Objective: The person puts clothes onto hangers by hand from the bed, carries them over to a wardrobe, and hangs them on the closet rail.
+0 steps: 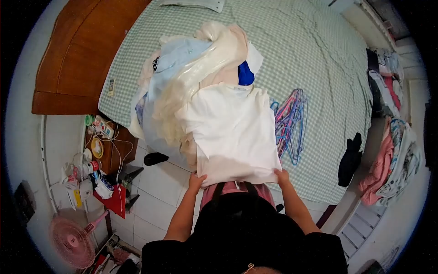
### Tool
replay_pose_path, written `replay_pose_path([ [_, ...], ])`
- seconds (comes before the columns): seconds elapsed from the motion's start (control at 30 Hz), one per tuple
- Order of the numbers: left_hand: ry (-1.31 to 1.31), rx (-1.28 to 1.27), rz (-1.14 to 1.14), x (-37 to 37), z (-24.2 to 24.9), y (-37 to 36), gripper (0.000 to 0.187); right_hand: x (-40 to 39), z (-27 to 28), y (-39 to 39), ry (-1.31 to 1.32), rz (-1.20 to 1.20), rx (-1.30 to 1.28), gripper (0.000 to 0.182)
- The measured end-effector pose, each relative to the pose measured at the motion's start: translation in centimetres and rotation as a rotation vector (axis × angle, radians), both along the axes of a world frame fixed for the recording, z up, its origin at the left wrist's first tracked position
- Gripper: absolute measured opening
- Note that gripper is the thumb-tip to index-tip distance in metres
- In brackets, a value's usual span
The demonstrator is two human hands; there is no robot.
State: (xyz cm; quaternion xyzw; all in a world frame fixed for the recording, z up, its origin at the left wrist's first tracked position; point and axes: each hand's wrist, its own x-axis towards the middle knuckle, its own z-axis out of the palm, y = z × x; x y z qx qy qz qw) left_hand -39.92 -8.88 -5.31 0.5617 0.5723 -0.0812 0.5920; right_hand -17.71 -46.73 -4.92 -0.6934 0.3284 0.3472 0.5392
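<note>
Strong fisheye distortion: black vignette fills corners, straight edges bow near rim. Even, soft daylight, moderately bright; source not visible. White cotton garment (235,132), gripped at near hem by left hand (197,181) and right hand (282,175), brightest area, slightly overexposed, folds washed out. Faint shadow under hem between hands. Detail soft, blurrier toward frame edges.

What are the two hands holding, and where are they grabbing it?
Both hold the white garment by its near edge: the left hand at the left corner, the right hand at the right corner.
</note>
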Motion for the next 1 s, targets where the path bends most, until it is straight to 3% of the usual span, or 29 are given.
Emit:
replay_pose_path([
  [0.07,0.115,-0.309,-0.045,-0.5,0.3,0.1,0.052,-0.3,1.5,0.5,0.021,0.021,-0.026,0.041],
  [0.17,0.154,-0.348,-0.053,-0.2,3.0,-0.1,0.048,-0.7,1.9,0.1,0.019,0.068,-0.049,0.042],
  [0.37,0.02,-0.297,-0.078,-1.6,3.6,-0.5,0.049,-0.9,1.2,-1.5,0.019,0.082,0.073,0.044],
  [0.47,-0.031,-0.327,0.016,-0.7,7.6,-1.2,0.047,-1.2,1.3,-2.2,0.023,0.046,0.137,0.044],
  [0.77,-0.029,-0.23,0.141,-5.3,3.4,-0.9,0.053,-1.0,4.3,-2.4,0.104,0.106,0.085,0.046],
  [0.9,0.177,-0.279,0.334,0.7,6.5,1.6,0.049,1.7,4.5,0.0,0.103,0.145,0.088,0.042],
  [0.97,-0.329,-0.315,0.312,5.2,7.7,5.5,0.047,6.7,3.3,2.0,0.05,0.259,0.165,0.037],
  [1.0,-0.288,-0.284,0.445,10.9,14.8,6.3,0.047,9.8,6.6,5.0,-0.179,0.322,0.318,0.036],
])
